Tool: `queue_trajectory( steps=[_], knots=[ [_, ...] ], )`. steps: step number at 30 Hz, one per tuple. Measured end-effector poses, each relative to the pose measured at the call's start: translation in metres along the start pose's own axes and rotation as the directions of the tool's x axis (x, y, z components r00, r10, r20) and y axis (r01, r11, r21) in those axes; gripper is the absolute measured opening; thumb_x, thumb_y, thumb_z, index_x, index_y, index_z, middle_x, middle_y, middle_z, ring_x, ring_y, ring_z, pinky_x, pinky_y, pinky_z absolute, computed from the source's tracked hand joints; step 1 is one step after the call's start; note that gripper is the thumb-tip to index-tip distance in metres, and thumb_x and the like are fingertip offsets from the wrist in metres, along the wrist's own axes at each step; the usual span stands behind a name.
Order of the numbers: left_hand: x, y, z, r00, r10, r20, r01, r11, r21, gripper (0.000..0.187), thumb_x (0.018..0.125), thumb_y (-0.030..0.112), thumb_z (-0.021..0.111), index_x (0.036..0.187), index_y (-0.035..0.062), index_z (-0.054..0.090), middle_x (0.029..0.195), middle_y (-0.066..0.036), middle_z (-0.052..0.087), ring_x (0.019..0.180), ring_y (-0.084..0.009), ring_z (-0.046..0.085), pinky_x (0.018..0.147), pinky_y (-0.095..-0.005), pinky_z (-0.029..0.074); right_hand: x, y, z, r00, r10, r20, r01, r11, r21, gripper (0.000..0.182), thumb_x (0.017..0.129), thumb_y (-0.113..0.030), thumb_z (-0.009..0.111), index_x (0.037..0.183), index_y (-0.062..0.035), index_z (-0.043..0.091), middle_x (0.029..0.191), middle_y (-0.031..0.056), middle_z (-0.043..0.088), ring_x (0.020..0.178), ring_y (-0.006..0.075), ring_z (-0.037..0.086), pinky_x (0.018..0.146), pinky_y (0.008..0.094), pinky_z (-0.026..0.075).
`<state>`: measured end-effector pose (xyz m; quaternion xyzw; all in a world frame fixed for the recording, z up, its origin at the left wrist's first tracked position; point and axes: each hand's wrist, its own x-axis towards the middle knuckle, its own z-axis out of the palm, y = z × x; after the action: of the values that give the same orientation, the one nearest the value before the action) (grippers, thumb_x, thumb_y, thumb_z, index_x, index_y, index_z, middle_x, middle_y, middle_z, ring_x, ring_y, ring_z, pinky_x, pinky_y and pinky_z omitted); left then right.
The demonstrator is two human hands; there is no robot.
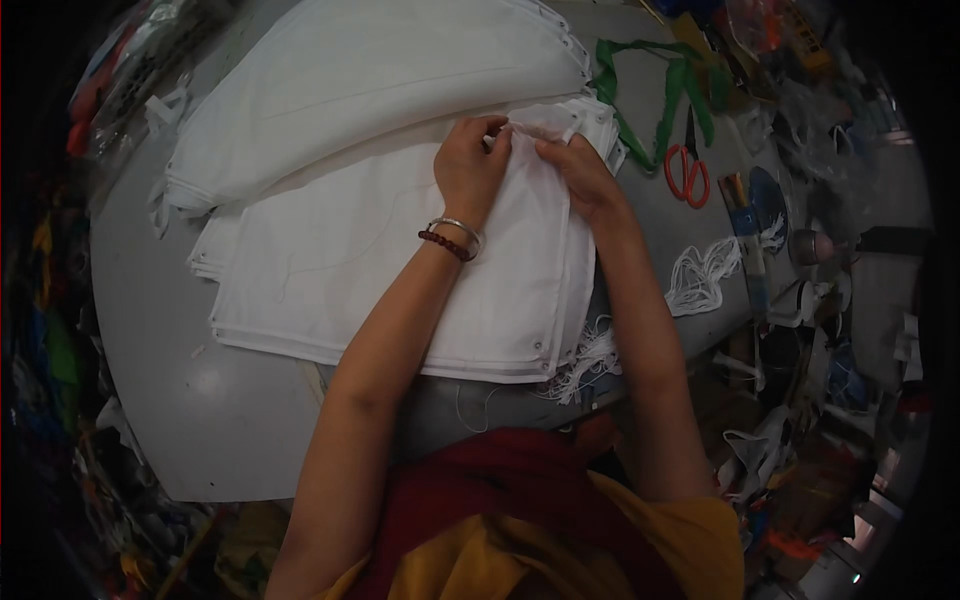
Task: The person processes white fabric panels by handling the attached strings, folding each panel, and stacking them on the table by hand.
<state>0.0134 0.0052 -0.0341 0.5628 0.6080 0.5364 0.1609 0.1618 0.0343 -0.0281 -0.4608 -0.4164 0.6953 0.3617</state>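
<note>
The white fabric sheets lie stacked in the middle of the tabletop, their layers slightly fanned and small metal eyelets showing at the near right corner. At the far right part of this stack, the left hand and right hand face each other, each with thumb and fingers pinching the thin top fabric; whether a cord or eyelet is also in their grip, I cannot tell. A loose dark thread trails over the top sheet and could snag or be dragged along if the fabric were pulled. A second white pile overlaps the stack's far left part, so a hard tug could skew both and put their edges out of line. By the near right corner, loose white cords touch the sheets and could catch between layers; another cord bundle lies farther right. Beyond the right hand are a green strip and red-handled scissors, close enough for a sweeping forearm to knock.
</note>
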Motion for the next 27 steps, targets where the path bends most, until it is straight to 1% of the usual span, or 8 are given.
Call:
queue_trajectory(
  steps=[7, 9, 12, 18, 21, 23, 25, 27],
  knots=[
    [0.0, -0.003, 0.001, 1.0, -0.002, 0.0, 0.002, 1.0, -0.005, 0.013, 0.074, 0.016, 0.066, 0.086, 0.01, 0.067, 0.078, -0.003, 0.062, 0.063, -0.018, 0.06, 0.057, -0.0294, 0.047, -0.002, -0.004, 0.008, 0.996, 0.005, -0.092, -0.01, 0.998, -0.056, 0.03, 0.08, -0.006, 0.051, 0.109, 0.0029, 0.052, 0.097, 0.0082, 0.059, 0.084, 0.0148, 0.059, 0.075, 0.0277, 0.05],
    [0.0, -0.003, 0.002, 1.0, -0.004, -0.003, 0.004, 1.0, -0.001, 0.013, 0.074, 0.016, 0.066, 0.086, 0.0101, 0.067, 0.078, -0.003, 0.062, 0.063, -0.0181, 0.06, 0.057, -0.0294, 0.047, -0.002, -0.004, 0.009, 0.993, -0.007, -0.116, -0.007, 0.993, -0.115, 0.036, 0.077, -0.013, 0.051, 0.108, 0.005, 0.05, 0.096, 0.0089, 0.057, 0.082, 0.0161, 0.055, 0.073, 0.0286, 0.047],
    [0.0, -0.003, 0.002, 1.0, 0.001, -0.013, -0.001, 1.0, 0.0, 0.012, 0.074, 0.016, 0.066, 0.085, 0.0102, 0.067, 0.077, -0.003, 0.062, 0.062, -0.0184, 0.06, 0.057, -0.0295, 0.046, -0.002, -0.005, 0.012, 0.989, -0.015, -0.147, -0.008, 0.988, -0.155, 0.037, 0.075, -0.014, 0.05, 0.107, 0.0052, 0.051, 0.094, 0.0081, 0.057, 0.08, 0.0151, 0.054, 0.071, 0.0273, 0.046],
    [0.001, -0.003, 0.001, 1.0, 0.008, -0.017, -0.008, 1.0, -0.007, 0.01, 0.074, 0.016, 0.066, 0.082, 0.0101, 0.067, 0.076, -0.004, 0.062, 0.061, -0.0191, 0.059, 0.056, -0.03, 0.046, -0.005, -0.006, 0.015, 0.989, -0.041, -0.139, 0.025, 0.993, -0.114, 0.035, 0.075, -0.015, 0.052, 0.104, 0.0047, 0.052, 0.092, 0.0073, 0.057, 0.078, 0.0143, 0.054, 0.069, 0.0264, 0.046],
    [0.001, -0.004, 0.003, 1.0, 0.002, -0.02, -0.002, 1.0, 0.008, 0.008, 0.074, 0.015, 0.066, 0.08, 0.0095, 0.066, 0.076, -0.005, 0.061, 0.061, -0.0195, 0.059, 0.056, -0.0304, 0.046, 0.003, 0.003, 0.004, 0.995, -0.027, -0.098, 0.019, 0.996, -0.082, 0.034, 0.076, -0.015, 0.053, 0.103, 0.0049, 0.053, 0.091, 0.0071, 0.057, 0.075, 0.0135, 0.054, 0.067, 0.0263, 0.046],
    [0.001, -0.006, 0.005, 0.999, 0.009, -0.033, -0.009, 1.0, 0.019, 0.007, 0.073, 0.014, 0.065, 0.078, 0.0092, 0.065, 0.075, -0.005, 0.061, 0.061, -0.0198, 0.059, 0.056, -0.0306, 0.046, 0.008, 0.009, -0.001, 0.993, -0.027, -0.112, 0.02, 0.998, -0.066, 0.032, 0.076, -0.014, 0.054, 0.101, 0.0052, 0.054, 0.09, 0.0074, 0.057, 0.075, 0.0136, 0.055, 0.066, 0.0264, 0.047],
    [0.003, -0.006, 0.005, 0.993, 0.119, -0.026, -0.114, 0.983, 0.142, 0.006, 0.072, 0.012, 0.065, 0.074, 0.0086, 0.062, 0.075, -0.005, 0.06, 0.061, -0.0209, 0.059, 0.056, -0.0309, 0.046, 0.004, 0.005, 0.003, 0.991, -0.033, -0.127, 0.027, 0.998, -0.048, 0.031, 0.076, -0.014, 0.054, 0.1, 0.0055, 0.054, 0.09, 0.0078, 0.058, 0.074, 0.0137, 0.055, 0.065, 0.0265, 0.047],
    [0.002, -0.003, -0.001, 0.994, 0.11, -0.018, -0.106, 0.983, 0.147, 0.005, 0.071, 0.011, 0.064, 0.073, 0.0085, 0.06, 0.074, -0.005, 0.06, 0.062, -0.0211, 0.059, 0.056, -0.031, 0.046, -0.003, -0.004, 0.006, 0.998, -0.033, -0.054, 0.033, 0.999, 0.005, 0.028, 0.077, -0.011, 0.053, 0.098, 0.0063, 0.054, 0.089, 0.0095, 0.058, 0.074, 0.0157, 0.057, 0.065, 0.0287, 0.05]
  ],
)
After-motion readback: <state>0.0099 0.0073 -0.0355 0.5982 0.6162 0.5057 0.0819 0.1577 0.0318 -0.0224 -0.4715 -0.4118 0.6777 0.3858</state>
